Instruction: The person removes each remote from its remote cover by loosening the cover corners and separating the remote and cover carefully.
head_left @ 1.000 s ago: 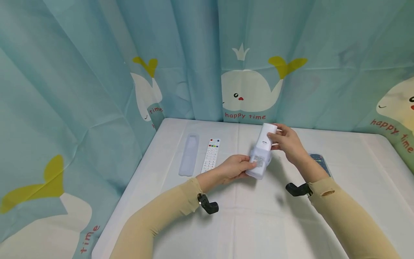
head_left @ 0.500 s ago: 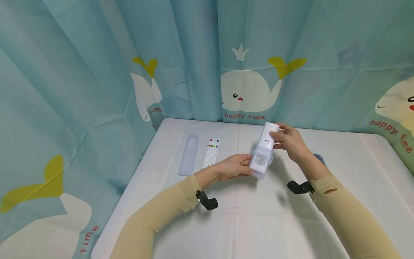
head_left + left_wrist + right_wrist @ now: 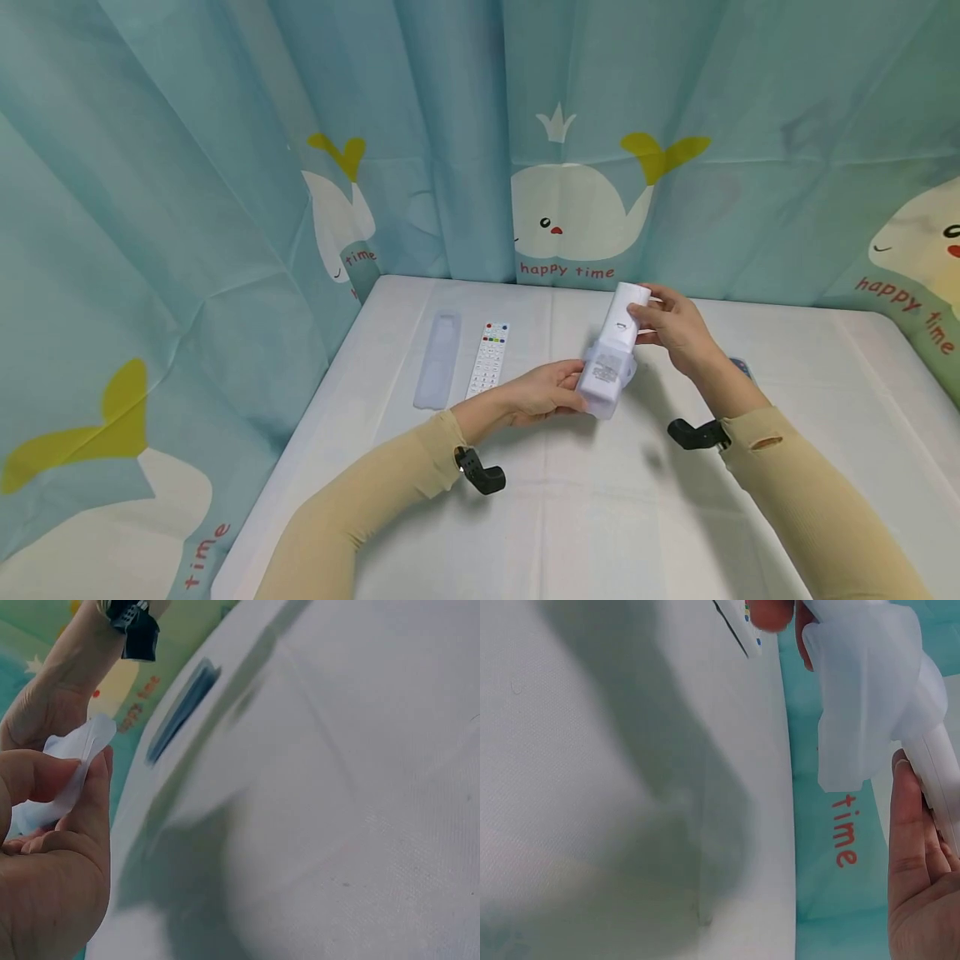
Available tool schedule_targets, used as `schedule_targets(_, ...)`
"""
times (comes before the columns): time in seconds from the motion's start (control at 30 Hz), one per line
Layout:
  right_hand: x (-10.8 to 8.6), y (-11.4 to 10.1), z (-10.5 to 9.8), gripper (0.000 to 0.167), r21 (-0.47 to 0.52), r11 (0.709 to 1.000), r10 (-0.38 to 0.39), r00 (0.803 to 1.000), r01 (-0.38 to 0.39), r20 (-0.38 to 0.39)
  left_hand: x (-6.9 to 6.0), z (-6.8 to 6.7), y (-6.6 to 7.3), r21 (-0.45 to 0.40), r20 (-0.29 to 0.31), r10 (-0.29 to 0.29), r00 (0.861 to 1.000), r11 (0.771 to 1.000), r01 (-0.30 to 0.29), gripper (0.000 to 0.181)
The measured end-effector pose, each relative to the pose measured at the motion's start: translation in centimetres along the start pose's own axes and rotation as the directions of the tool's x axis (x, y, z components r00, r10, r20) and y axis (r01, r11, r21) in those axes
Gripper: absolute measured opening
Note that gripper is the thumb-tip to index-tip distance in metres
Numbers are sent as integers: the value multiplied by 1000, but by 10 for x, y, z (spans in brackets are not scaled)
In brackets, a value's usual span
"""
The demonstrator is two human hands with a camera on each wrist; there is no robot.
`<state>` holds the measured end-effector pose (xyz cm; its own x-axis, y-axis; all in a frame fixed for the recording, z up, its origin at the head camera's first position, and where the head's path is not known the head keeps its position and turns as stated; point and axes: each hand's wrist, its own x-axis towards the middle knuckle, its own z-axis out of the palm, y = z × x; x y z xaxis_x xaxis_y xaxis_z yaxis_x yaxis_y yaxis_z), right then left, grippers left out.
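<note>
A white remote (image 3: 624, 321) is held tilted above the table, its lower part inside a translucent sleeve (image 3: 602, 385). The left hand (image 3: 546, 392) pinches the sleeve's lower left edge; in the left wrist view its thumb and fingers grip the translucent material (image 3: 94, 739). At the remote's upper end, the right hand (image 3: 675, 332) holds it between thumb and fingers. In the right wrist view the sleeve (image 3: 866, 682) surrounds the remote (image 3: 939, 769), with the right hand's fingers (image 3: 907, 825) along its side.
On the white table (image 3: 480, 517), a translucent case (image 3: 438, 360) lies at the left beside a white remote with coloured buttons (image 3: 489, 358). A dark blue remote (image 3: 741, 365) is partly hidden behind the right forearm. A patterned curtain (image 3: 465, 167) hangs behind the table.
Both hands have shifted slightly right with the remote and sleeve. The remote's back has turned a little more toward the head camera. The right forearm now covers more of the dark blue remote.
</note>
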<state>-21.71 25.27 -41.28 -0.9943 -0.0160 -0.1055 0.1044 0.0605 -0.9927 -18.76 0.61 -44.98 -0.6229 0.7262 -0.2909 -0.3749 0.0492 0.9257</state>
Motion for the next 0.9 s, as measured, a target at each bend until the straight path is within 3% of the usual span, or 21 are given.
schedule_targets(0.4,2,-1,2,67,-7,999,-35,998,36,48,-6,-3,-2,-30,86,-4,996,1000,6,85)
schedule_targets(0.6,0,0,1,64,3,999,-37,996,37,86,-6,-5,0,20,46,-34,998,999,33,74)
schedule_targets(0.77,-4,-2,1,67,-45,999,-25,994,30,111,-4,-7,4,61,-1,-40,999,997,40,61)
schedule_targets(0.9,-6,-3,0,71,-48,999,-10,992,16,122,-3,-6,4,87,11,-34,999,996,33,63)
